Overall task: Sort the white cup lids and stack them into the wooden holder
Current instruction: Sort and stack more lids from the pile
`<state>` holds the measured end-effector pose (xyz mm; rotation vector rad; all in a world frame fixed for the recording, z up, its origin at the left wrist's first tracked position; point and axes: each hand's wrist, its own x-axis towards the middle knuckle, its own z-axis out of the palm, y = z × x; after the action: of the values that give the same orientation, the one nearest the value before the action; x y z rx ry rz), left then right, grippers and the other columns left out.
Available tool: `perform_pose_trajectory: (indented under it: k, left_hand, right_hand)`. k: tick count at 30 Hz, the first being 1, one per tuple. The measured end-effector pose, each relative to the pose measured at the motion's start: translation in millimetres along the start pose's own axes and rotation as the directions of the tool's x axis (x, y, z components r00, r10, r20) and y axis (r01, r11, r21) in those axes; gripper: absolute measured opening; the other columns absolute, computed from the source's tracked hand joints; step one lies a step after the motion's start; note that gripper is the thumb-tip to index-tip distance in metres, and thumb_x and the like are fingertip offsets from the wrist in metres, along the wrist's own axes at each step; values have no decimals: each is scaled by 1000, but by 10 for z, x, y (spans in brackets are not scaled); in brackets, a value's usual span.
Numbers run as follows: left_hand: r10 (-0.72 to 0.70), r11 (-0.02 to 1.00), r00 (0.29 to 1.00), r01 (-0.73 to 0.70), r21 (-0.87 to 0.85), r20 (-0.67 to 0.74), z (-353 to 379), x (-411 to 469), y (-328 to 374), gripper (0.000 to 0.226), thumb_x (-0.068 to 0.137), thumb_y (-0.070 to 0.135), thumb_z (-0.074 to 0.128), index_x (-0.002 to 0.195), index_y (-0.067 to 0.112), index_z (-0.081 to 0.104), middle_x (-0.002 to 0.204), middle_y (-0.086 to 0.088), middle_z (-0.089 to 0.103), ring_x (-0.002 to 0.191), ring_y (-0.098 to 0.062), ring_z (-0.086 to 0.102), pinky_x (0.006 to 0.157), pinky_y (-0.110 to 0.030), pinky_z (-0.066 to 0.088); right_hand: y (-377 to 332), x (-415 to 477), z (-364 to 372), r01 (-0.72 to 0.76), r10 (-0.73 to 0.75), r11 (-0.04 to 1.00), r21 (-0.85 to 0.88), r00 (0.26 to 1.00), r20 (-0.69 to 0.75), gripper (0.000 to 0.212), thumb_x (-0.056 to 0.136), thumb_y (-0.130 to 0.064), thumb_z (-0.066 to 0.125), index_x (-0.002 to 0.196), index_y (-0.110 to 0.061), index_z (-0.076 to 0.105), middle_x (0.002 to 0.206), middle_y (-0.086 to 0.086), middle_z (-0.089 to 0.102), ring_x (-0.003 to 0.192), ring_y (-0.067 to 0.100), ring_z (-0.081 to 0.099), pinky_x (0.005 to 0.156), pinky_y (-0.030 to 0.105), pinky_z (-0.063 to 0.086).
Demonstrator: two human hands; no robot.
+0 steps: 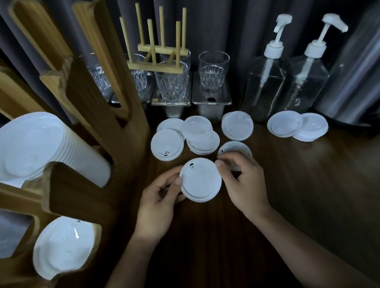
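- I can read no word, number, brand or sign anywhere in my view.
- The held lids (200, 180) and the loose lids (237, 126) on the counter (306, 190) look plain white to me. Any embossing on them is too faint to make out.
- The right pump bottle (304, 85) has pale marks low on its glass, too blurred for me to read.

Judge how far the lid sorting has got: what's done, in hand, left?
Done: a tall lid stack and a shorter stack sit in the wooden holder. In hand: the left hand and right hand grip nested lids. Left: several loose lids on the table.
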<state>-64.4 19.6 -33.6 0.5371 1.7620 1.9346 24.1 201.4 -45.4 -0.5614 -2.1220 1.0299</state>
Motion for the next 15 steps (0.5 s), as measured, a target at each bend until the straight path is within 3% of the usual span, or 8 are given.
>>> perform_pose_trajectory:
  k: [3,8,11,15]
  left_hand:
    - [1,1000,1000,-1,-18,-27,11,63,7,28,105,12,56,126,21,70,117,11,78,113,-7,72,86,-22,60]
    - [-14,1000,998,13,-8,-58,43,174,3,29,105,15,58,130,23,70,119,13,77,115,-6,71,90,-26,61]
    - [1,1000,998,0,14,-62,40,161,-21,29,105,15,57,131,22,70,118,16,77,115,-5,71,91,-27,61]
    - [11,1000,997,-10,13,-77,33,158,-46,29,106,15,57,131,22,69,118,14,77,116,-6,71,90,-28,61]
  right_hand:
    - [148,113,-75,86,-98,962,-260,995,-32,25,95,-32,70,116,-19,74,133,-3,57,124,15,53,105,40,48]
    - [371,151,-105,104,-3,856,-507,980,197,44,95,-32,70,138,-35,61,164,3,28,151,38,29,117,65,33]
    - [378,144,-100,119,17,851,-511,967,254,45,99,-31,66,142,-41,55,167,2,23,155,31,24,122,64,28]
    - [353,142,-99,89,44,850,-519,970,237,45,96,-36,70,137,-36,53,161,0,30,151,26,29,121,56,30]
